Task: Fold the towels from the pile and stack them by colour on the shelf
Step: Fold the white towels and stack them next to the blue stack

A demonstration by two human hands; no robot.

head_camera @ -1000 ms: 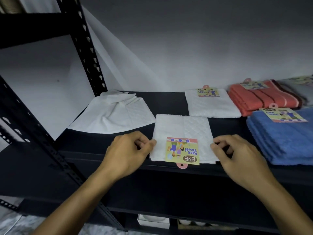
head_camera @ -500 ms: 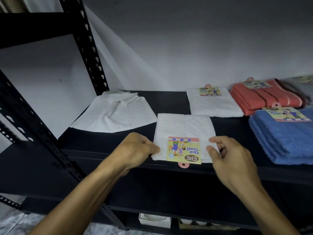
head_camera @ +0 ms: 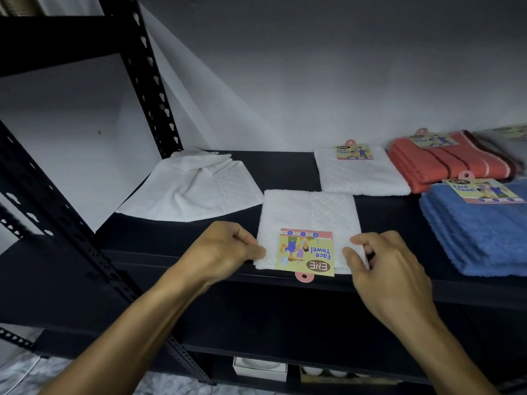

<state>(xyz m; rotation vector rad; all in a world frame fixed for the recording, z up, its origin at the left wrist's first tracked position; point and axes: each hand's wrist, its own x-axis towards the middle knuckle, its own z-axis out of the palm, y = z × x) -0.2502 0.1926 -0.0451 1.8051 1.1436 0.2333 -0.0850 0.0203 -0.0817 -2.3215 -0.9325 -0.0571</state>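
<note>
Both hands pinch a folded white towel at the black shelf's front edge. The left hand grips its left side, the right hand its right, fingers curled

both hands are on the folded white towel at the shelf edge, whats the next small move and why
Probably lift the folded white towel and set it on the other folded white towel behind it. The left hand and right hand pinch its near corners, it already looks fully folded, and the coral and blue stacks are separate colours.
</note>
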